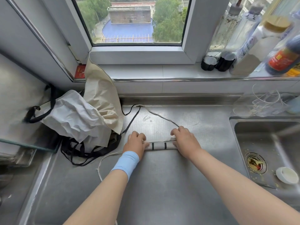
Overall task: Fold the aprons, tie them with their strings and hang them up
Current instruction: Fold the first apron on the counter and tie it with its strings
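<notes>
- Keeping the rolled apron (159, 146) crosswise on the steel counter (162, 184), at the near edge of its textured patch, squeezed into a narrow striped tube.
- Clamping its left end with the left grip (136, 142), fingers curled over the top, probably to stop the roll springing open.
- Clamping its right end with the right grip (185, 140), curled the same way, fingertips meeting the dark string (155, 114); cannot tell whether that string is pinched too.
- Leaving the dark string slack in a long loop toward the back of the counter, seemingly to keep length free for winding round the roll.
- Trailing a pale string (103, 161) off the left end, past the blue wristband (125, 163), loose on the counter.
- Judging by this: folding done, tying not yet begun.
- Just to the left, touching nothing in hand: a crumpled pile of aprons (78, 117), black straps tangled beneath, its top leaning on the window sill.
- Well apart on the right: the sink (233, 127), and bottles (253, 51) on the sill.
</notes>
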A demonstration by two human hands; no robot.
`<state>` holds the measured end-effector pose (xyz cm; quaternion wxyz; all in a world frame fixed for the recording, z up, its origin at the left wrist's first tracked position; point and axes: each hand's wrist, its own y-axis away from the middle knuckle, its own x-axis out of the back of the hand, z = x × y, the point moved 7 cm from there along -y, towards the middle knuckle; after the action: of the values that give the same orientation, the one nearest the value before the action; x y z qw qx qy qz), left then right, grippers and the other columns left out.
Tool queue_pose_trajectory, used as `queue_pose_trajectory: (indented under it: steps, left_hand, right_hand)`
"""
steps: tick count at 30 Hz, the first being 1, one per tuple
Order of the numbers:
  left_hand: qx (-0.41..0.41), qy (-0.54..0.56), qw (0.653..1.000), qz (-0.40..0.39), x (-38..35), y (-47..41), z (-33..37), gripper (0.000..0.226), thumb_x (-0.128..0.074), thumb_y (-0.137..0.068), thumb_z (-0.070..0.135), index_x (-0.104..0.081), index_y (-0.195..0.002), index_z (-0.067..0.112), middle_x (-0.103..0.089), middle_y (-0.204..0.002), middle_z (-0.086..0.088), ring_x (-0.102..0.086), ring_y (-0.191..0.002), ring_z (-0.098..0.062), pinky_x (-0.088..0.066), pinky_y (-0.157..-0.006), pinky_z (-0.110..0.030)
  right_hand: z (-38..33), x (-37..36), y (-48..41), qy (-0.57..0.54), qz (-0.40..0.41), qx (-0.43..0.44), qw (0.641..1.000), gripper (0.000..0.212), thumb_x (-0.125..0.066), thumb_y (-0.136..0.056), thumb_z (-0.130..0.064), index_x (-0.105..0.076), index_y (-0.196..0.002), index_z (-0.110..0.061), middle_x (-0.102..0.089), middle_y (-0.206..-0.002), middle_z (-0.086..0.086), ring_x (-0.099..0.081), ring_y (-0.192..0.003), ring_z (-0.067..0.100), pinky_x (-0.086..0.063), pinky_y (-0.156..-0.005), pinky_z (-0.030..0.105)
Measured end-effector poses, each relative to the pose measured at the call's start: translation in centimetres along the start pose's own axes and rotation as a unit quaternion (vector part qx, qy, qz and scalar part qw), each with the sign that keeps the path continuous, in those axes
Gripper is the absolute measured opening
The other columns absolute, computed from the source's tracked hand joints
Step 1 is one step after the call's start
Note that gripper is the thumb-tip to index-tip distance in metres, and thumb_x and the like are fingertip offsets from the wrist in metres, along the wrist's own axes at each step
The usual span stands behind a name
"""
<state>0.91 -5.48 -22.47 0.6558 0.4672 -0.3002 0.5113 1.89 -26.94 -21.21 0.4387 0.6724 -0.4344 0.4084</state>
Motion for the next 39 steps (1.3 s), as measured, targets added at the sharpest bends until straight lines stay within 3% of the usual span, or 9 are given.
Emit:
queue_pose_trajectory:
  steps: [4, 7, 10, 14, 18, 24, 31, 35, 39]
  left_hand:
    - [-0.144, -0.067, 0.982, 0.107, 1.0, -0.1, 3.8, 0.025, -0.054, -0.078, 0.01, -0.068, -0.096, 0.021, -0.062, -0.106, 0.0, -0.058, -0.098, -0.029, -0.049, -0.078, -0.036]
    - [-0.268, -0.125, 0.953, 0.069, -1.7, 1.1, 5.5, 0.044, -0.039, -0.073, 0.008, -0.073, -0.1, 0.017, -0.07, -0.108, -0.001, -0.064, -0.101, -0.025, -0.058, -0.072, -0.036]
    - [-0.229, -0.155, 0.961, -0.006, -4.1, 1.9, 4.0, 0.065, -0.054, -0.07, 0.006, -0.055, -0.134, 0.019, -0.052, -0.142, 0.003, -0.049, -0.131, -0.024, -0.041, -0.106, -0.047]
    - [-0.228, -0.129, 0.964, -0.034, -4.2, 1.6, 3.6, 0.065, -0.061, -0.076, 0.014, -0.048, -0.14, 0.02, -0.044, -0.148, 0.005, -0.038, -0.14, -0.023, -0.027, -0.114, -0.052]
    - [-0.19, -0.117, 0.973, -0.058, -3.5, 0.7, 3.8, 0.055, -0.043, -0.097, 0.02, -0.03, -0.15, 0.027, -0.021, -0.158, 0.014, -0.011, -0.148, -0.013, -0.002, -0.121, -0.041]
    - [-0.135, -0.129, 0.981, -0.051, -1.2, 1.1, 4.2, 0.037, -0.045, -0.095, 0.015, -0.054, -0.128, 0.028, -0.048, -0.134, 0.005, -0.042, -0.125, -0.022, -0.036, -0.094, -0.033]
    - [-0.068, 0.003, 0.987, -0.147, 2.6, 4.8, 0.8, 0.037, -0.041, -0.084, 0.009, -0.055, -0.106, 0.035, -0.06, -0.105, 0.003, -0.058, -0.097, -0.027, -0.049, -0.084, -0.035]
    - [0.012, 0.189, 0.962, -0.197, 5.1, 7.3, -1.4, 0.023, -0.049, -0.081, 0.01, -0.056, -0.09, 0.029, -0.056, -0.081, 0.001, -0.052, -0.071, -0.016, -0.043, -0.06, -0.023]
    - [0.052, 0.431, 0.869, -0.239, 8.6, 10.4, -3.3, 0.02, -0.052, -0.085, 0.005, -0.064, -0.095, 0.018, -0.057, -0.077, -0.001, -0.054, -0.071, -0.016, -0.044, -0.066, -0.026]
  right_hand:
    - [-2.2, 0.0, -0.3, 0.056, 0.03, 0.076, 0.995, 0.032, -0.056, -0.085, -0.001, -0.063, -0.112, -0.017, -0.053, -0.107, 0.008, -0.051, -0.098, 0.031, -0.037, -0.074, 0.035]
    - [-3.4, -1.1, 0.5, 0.077, 0.051, 0.119, 0.989, 0.024, -0.046, -0.091, -0.006, -0.063, -0.107, -0.011, -0.057, -0.105, 0.007, -0.056, -0.098, 0.03, -0.039, -0.069, 0.035]
    - [-2.3, -2.6, 1.4, 0.039, 0.03, 0.121, 0.991, 0.047, -0.028, -0.092, -0.018, -0.06, -0.124, -0.008, -0.06, -0.126, 0.008, -0.054, -0.118, 0.032, -0.046, -0.099, 0.041]
    - [-1.2, -4.0, 1.5, 0.053, -0.002, 0.136, 0.989, 0.058, -0.035, -0.09, -0.028, -0.049, -0.143, -0.006, -0.044, -0.151, 0.009, -0.037, -0.143, 0.026, -0.017, -0.122, 0.042]
    - [-1.9, -2.6, 0.6, 0.114, 0.014, 0.179, 0.977, 0.05, -0.034, -0.084, -0.011, -0.068, -0.121, -0.005, -0.066, -0.126, 0.012, -0.063, -0.118, 0.026, -0.047, -0.102, 0.04]
    - [-4.2, -0.5, 0.3, 0.193, -0.009, 0.174, 0.966, 0.023, -0.046, -0.079, -0.005, -0.064, -0.089, -0.016, -0.067, -0.081, 0.003, -0.066, -0.073, 0.026, -0.048, -0.064, 0.036]
    - [-10.6, 3.2, 1.7, 0.11, -0.084, 0.146, 0.98, 0.043, -0.047, -0.077, -0.002, -0.058, -0.111, -0.025, -0.067, -0.104, -0.005, -0.058, -0.102, 0.022, -0.035, -0.089, 0.032]
    - [-14.4, 5.6, 3.3, 0.182, 0.1, 0.229, 0.951, 0.054, -0.053, -0.07, 0.002, -0.06, -0.119, -0.02, -0.063, -0.114, 0.003, -0.056, -0.105, 0.028, -0.042, -0.099, 0.04]
    - [-19.5, 5.3, 6.6, 0.263, 0.186, 0.295, 0.899, 0.058, -0.027, -0.085, -0.009, -0.049, -0.138, -0.009, -0.046, -0.147, 0.014, -0.041, -0.137, 0.037, -0.031, -0.113, 0.051]
